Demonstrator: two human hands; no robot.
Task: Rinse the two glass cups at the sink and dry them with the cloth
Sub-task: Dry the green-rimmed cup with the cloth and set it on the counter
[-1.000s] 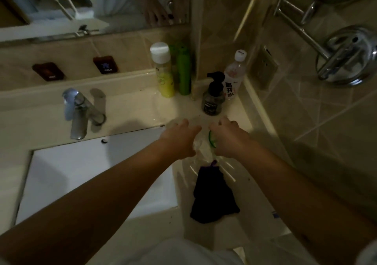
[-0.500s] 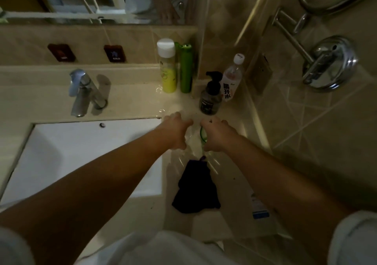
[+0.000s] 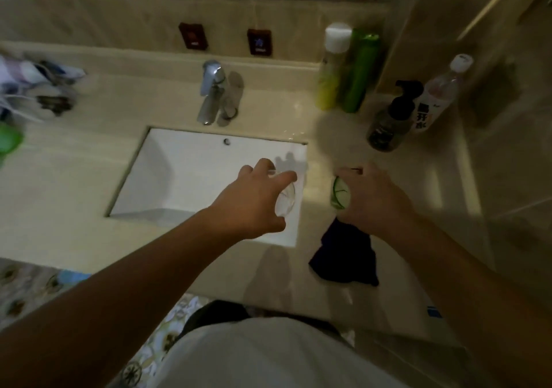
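two cups are in hand: our left hand (image 3: 254,199) curls round the clear glass cup (image 3: 286,198) over the right edge of the sink (image 3: 167,178), and our right hand (image 3: 370,199) grips the green-marked glass cup (image 3: 340,192) above the counter (image 3: 313,277), just past the dark cloth (image 3: 346,256). we judge it best to carry both upright toward the faucet (image 3: 212,91) with steady grips. the basin gives open room, but its rim sits close and the bottles (image 3: 346,68) stand behind.

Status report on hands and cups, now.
Left hand grips clear cup over sink. Right hand grips green-printed cup above counter. Faucet unobstructed; cloth beside the sink.
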